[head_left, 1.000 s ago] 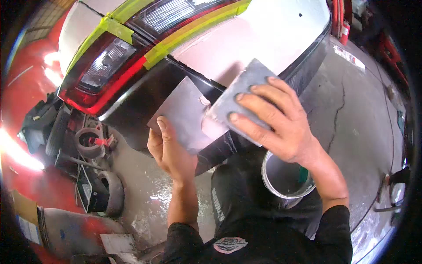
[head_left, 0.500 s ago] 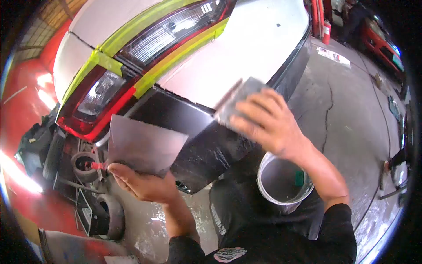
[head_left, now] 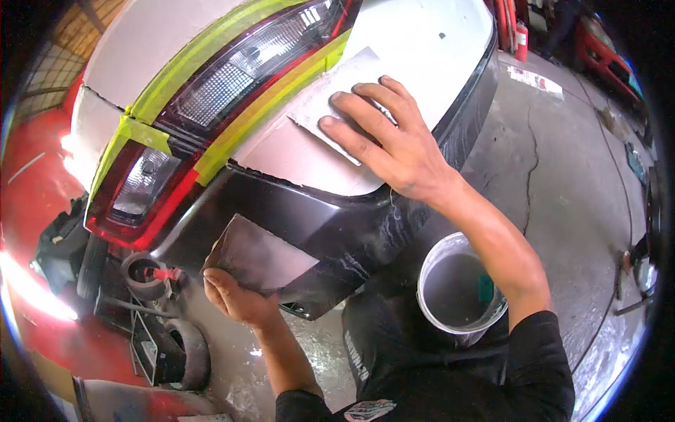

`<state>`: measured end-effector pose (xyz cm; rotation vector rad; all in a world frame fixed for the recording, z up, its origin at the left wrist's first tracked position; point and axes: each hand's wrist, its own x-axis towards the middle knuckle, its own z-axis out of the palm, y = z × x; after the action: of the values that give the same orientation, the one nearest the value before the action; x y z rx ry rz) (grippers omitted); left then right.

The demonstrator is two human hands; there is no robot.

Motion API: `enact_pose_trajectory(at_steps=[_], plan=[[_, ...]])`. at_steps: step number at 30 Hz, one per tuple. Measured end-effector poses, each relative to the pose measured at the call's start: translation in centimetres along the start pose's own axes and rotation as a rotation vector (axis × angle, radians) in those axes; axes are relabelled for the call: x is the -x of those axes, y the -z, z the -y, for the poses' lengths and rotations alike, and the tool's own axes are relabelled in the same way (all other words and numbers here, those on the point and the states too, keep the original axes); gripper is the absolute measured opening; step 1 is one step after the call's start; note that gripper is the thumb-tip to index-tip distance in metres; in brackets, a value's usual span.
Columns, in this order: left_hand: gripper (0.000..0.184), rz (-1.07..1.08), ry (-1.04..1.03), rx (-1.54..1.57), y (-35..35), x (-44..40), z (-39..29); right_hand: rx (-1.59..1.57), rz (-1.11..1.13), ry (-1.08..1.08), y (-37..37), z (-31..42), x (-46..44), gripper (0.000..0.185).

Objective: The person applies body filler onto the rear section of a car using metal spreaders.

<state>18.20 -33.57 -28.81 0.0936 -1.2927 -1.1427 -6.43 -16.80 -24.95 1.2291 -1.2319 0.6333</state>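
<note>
My right hand (head_left: 397,141) presses a pale grey sheet of sandpaper (head_left: 313,105) against the white car panel (head_left: 415,63), fingers spread over it. Lower left, my left hand (head_left: 239,299) pinches a second, darker sheet of sandpaper (head_left: 264,257) at its lower left edge, thumb in front. That sheet is held out before the black bumper (head_left: 281,200). Above it is the tail light (head_left: 218,95), bordered by yellow-green masking tape (head_left: 162,84). Pale streaks mark the bumper below my right hand.
A white bucket (head_left: 427,313) of greyish water stands beside my knee, with a green piece (head_left: 486,288) inside. Tyres (head_left: 190,355) and a black frame lie at lower left. A fire extinguisher (head_left: 521,42) and a red car (head_left: 605,53) are at the back right.
My right hand has moved up and left with its sandpaper, from the panel's lower edge onto its surface near the tape. My left hand and its sheet have shifted slightly right and down.
</note>
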Motion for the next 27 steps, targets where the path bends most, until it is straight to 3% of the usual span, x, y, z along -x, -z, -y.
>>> enact_pose_trajectory(at_steps=[13,22,27], plan=[[0.055,-0.178,0.007,-0.119,-1.2,0.5,-0.4,-0.088,0.145,-0.048,0.9,0.5,2.9,0.043],[0.051,-0.243,0.057,-0.085,-1.0,0.2,-0.3,-0.133,0.426,-0.108,6.4,0.6,4.3,0.04],[0.05,-0.154,0.021,-0.049,0.4,-0.1,0.8,-0.028,0.214,-0.081,5.7,0.0,3.1,0.041]])
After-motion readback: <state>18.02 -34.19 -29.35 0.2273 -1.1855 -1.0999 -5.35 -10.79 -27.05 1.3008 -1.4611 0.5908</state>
